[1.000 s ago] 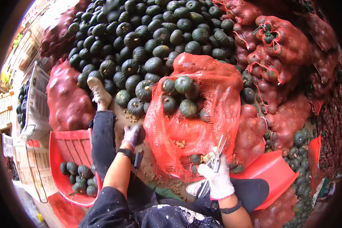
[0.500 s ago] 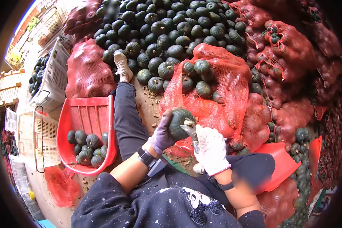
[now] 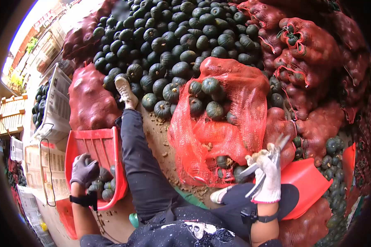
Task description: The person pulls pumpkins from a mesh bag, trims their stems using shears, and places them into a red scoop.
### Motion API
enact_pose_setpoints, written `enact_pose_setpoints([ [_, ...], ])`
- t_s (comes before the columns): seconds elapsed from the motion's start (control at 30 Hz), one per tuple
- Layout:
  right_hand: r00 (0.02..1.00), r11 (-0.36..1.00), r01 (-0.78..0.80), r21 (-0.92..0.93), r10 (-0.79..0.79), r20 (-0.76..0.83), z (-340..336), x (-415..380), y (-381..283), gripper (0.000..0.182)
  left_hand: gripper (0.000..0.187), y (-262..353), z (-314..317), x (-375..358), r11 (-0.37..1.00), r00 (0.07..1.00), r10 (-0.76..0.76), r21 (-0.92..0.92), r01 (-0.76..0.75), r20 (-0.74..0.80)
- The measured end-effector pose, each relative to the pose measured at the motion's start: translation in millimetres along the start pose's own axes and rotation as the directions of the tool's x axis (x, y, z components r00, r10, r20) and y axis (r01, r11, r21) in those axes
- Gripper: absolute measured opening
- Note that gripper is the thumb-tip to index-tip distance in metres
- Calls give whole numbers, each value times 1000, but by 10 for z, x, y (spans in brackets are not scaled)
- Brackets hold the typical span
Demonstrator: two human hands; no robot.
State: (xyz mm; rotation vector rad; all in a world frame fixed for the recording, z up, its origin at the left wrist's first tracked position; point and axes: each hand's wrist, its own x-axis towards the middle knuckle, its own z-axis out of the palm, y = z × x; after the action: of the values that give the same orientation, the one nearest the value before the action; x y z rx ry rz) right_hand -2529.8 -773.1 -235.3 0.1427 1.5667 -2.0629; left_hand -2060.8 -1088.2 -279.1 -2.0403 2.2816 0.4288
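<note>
My left hand (image 3: 85,170), in a grey-purple glove, is at the red plastic scoop (image 3: 95,135). Its fingers curl over a dark green squash (image 3: 94,168), largely hidden by the glove. More squashes (image 3: 104,175) lie in the scoop beneath it. My right hand (image 3: 268,173), in a white glove, grips pruning shears (image 3: 282,142) with the blades spread apart. It is above my bent right knee, beside an open red mesh bag (image 3: 226,131) holding several squashes (image 3: 214,110).
A large heap of squashes (image 3: 181,45) spreads ahead. Filled red mesh sacks (image 3: 313,53) are stacked at the right, another sack (image 3: 92,99) stands at the left. White crates (image 3: 49,160) line the left side. A red plastic piece (image 3: 303,181) lies by my right knee.
My left hand has moved from the middle to the scoop at left, with a squash. My right hand has drawn away to the right with the shears, no longer at a squash's stem.
</note>
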Motion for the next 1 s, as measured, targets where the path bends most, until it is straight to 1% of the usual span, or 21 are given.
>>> enact_pose_setpoints([
  [0.03, 1000, 993, 16, 121, -13, -20, -55, 67, 75, 54, 62, -163, 68, 142, 975, 975, 136, 200, -100, -173],
  [0.1, 997, 995, -21, 97, 13, 75, -69, 113, 134, 55, 54, 373, -72, 456, 934, 914, 276, -143, -328, -297],
  [0.17, 990, 988, -138, 65, 136, 38, -43, 148, 182, 57, 45, 1380, -126, 789, 663, 945, 281, -678, -316, -166],
  [0.2, 985, 984, -173, 49, 172, 29, -42, 177, 208, 59, 46, 1817, -38, 1026, 573, 876, 446, -695, -435, -181],
  [0.23, 978, 977, -208, 35, 208, 18, -49, 208, 234, 60, 49, 2361, 56, 1184, 592, 866, 491, -692, -414, -99],
  [0.27, 975, 975, -220, -15, 220, 9, -68, 249, 254, 62, 53, 2877, 104, 1231, 650, 750, 642, -405, -643, -159],
  [0.37, 973, 968, -230, -101, 227, -49, -7, 336, 241, 67, 64, 4158, 881, 1568, 519, 572, 820, -434, -736, 11],
  [0.43, 969, 960, -247, -135, 242, -51, 19, 389, 229, 69, 80, 4737, 1707, 1861, 454, 489, 872, -331, -827, -26],
  [0.5, 971, 958, -241, -156, 237, -41, 22, 444, 250, 70, 88, 5127, 2204, 1739, 564, 577, 817, -213, -798, 3],
  [0.57, 966, 955, -255, -153, 246, -76, 10, 459, 303, 68, 89, 5301, 2466, 1502, 724, 756, 641, -223, -653, -133],
  [0.6, 971, 955, -240, -177, 233, -59, -18, 446, 348, 70, 85, 5338, 2541, 1320, 783, 805, 568, -192, -592, -171],
  [0.63, 966, 936, -258, -238, 251, -60, -37, 444, 351, 71, 82, 5287, 2418, 1172, 768, 828, 558, -344, -541, -56],
  [0.67, 963, 937, -268, -223, 263, -50, -34, 416, 362, 72, 77, 5158, 2500, 1088, 616, 810, 585, -673, -410, 42],
  [0.7, 962, 940, -274, -205, 272, -38, -37, 391, 385, 73, 73, 4954, 2558, 983, 392, 719, 675, -906, -160, 165],
  [0.73, 961, 908, -266, -322, 275, -20, -115, 393, 451, 74, 70, 4757, 2538, 849, 203, 606, 744, -959, 197, 282],
  [0.77, 969, 912, -229, -340, 246, 8, -95, 341, 454, 72, 67, 4489, 2294, 595, 69, 387, 851, -807, 587, 354],
  [0.83, 980, 850, 2, -528, 102, 168, -119, 316, 562, 64, 63, 4053, 2093, 146, -103, 192, 956, -359, 928, 221],
  [0.87, 960, 610, 177, -772, 65, 271, -91, 268, 511, 56, 66, 3914, 1965, -89, -184, 246, 946, -274, 944, 213],
  [0.9, 915, 339, 385, -859, -15, 404, -2, 225, 456, 68, 71, 3786, 1920, -242, -228, 301, 907, -257, 939, 296],
  [0.97, 672, -49, 714, -699, -231, 703, -31, 162, 587, 67, 68, 3548, 1819, -446, -247, 324, 891, -260, 934, 318],
  [1.0, 645, -134, 721, -680, -230, 729, -16, 144, 645, 65, 66, 3478, 1837, -509, -259, 309, 903, -199, 945, 297],
])
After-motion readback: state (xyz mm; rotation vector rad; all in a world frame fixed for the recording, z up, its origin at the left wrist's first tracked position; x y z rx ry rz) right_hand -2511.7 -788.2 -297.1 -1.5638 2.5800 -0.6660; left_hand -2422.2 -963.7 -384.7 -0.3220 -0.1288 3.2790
